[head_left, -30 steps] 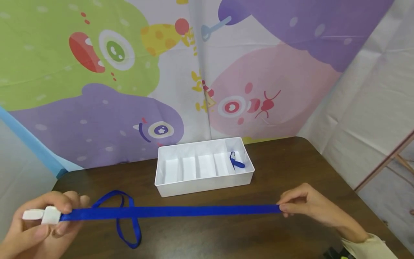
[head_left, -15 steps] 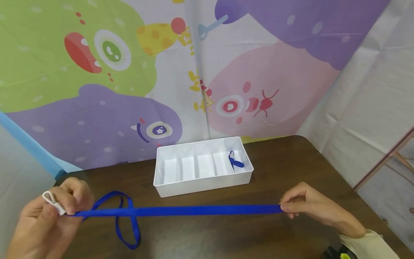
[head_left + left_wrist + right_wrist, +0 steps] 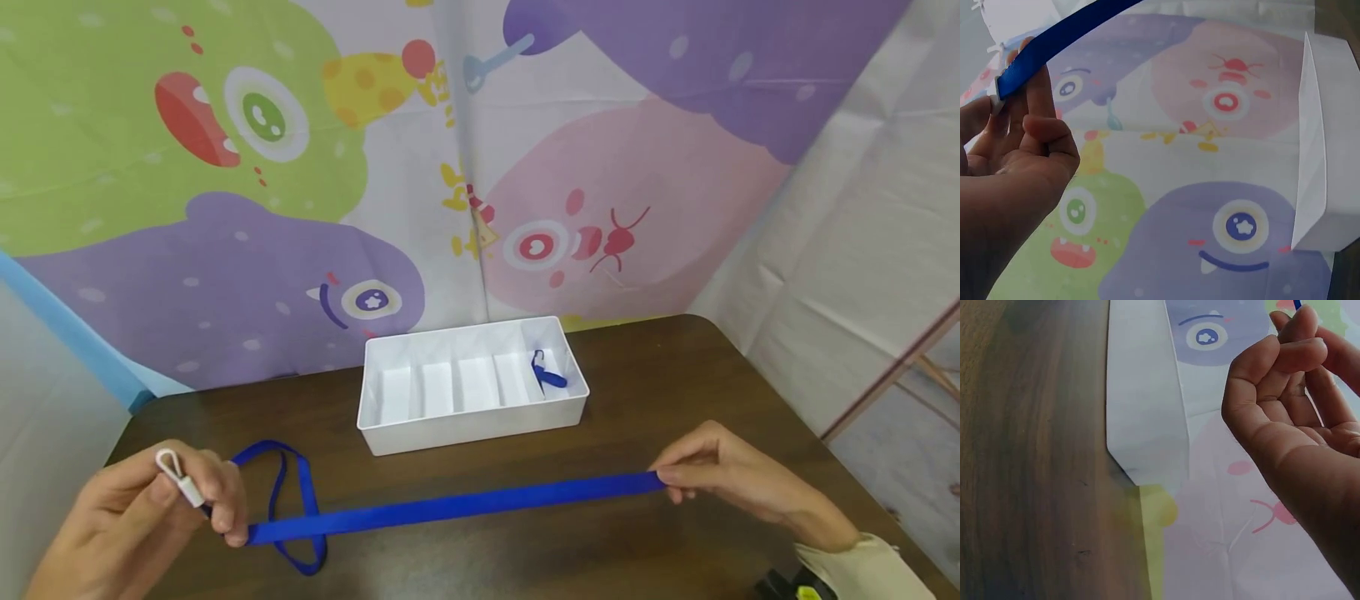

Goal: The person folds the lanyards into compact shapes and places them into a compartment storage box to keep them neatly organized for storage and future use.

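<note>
A blue lanyard (image 3: pixel 457 505) is stretched between both hands above the table. My left hand (image 3: pixel 146 517) pinches its white plastic clip (image 3: pixel 180 477) between thumb and fingers; in the left wrist view the blue strap (image 3: pixel 1054 47) runs up from that hand (image 3: pixel 1029 131). My right hand (image 3: pixel 738 483) pinches the other end of the stretched strap between thumb and forefinger. In the right wrist view only a small bit of blue shows above that hand (image 3: pixel 1291 394). Another loop of blue strap (image 3: pixel 306 487) lies on the table behind the left end; whether it belongs to the same lanyard is unclear.
A white divided box (image 3: pixel 472 429) stands at the back of the dark wooden table (image 3: pixel 637 375). Its rightmost compartment holds a small bundled blue lanyard (image 3: pixel 551 379). A cartoon-printed cloth (image 3: pixel 600 167) hangs behind. A black and yellow item (image 3: pixel 798 587) sits near the right sleeve.
My left hand has turned the white clip and moved to the right and slightly down, so the strap now slopes down toward it. The right hand has barely moved.
</note>
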Available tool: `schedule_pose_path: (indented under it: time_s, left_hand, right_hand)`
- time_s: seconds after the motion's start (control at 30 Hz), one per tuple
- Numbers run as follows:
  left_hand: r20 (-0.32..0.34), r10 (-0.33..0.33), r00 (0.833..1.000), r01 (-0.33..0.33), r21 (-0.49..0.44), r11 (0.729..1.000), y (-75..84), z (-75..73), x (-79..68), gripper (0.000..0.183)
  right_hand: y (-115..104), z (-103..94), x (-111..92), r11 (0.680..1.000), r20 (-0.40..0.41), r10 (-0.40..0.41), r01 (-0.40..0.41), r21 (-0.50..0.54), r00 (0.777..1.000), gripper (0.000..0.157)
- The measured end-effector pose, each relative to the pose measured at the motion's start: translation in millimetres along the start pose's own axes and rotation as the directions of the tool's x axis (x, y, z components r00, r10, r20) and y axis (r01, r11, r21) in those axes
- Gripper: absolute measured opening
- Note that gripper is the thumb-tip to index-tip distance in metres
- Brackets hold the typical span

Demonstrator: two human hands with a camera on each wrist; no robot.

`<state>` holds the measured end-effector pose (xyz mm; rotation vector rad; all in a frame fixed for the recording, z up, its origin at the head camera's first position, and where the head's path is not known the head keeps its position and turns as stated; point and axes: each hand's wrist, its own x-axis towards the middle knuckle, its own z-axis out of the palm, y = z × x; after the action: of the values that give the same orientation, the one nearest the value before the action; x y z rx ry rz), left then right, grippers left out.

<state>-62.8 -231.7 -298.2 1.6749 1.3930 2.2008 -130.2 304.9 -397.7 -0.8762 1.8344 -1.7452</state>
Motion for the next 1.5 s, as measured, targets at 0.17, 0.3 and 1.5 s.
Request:
schedule_pose_path:
  time_s: [0.17,0.3,1.5]
  left_hand:
    - [-0.055,-0.069,0.996,0.07,0.018,0.997,1.0,-9.3,-14.4,0.037]
    - [-0.191,-0.148,0.97,0.17,0.103,0.98,1.3,-12.4,-27.2,0.034]
    - [-0.312,-0.238,0.92,0.39,0.657,0.645,-53.3,43.3,18.5,0.035]
  right_hand:
    - [-6,2.1,2,0.999,-0.034,-0.024,0.022,-0.035,0.999,0.025]
    - [-13,5.5,6,0.999,-0.065,-0.036,0.034,-0.03,0.997,0.024]
    - [-44,65.9,47,0.975,-0.048,-0.057,0.046,-0.216,0.997,0.014]
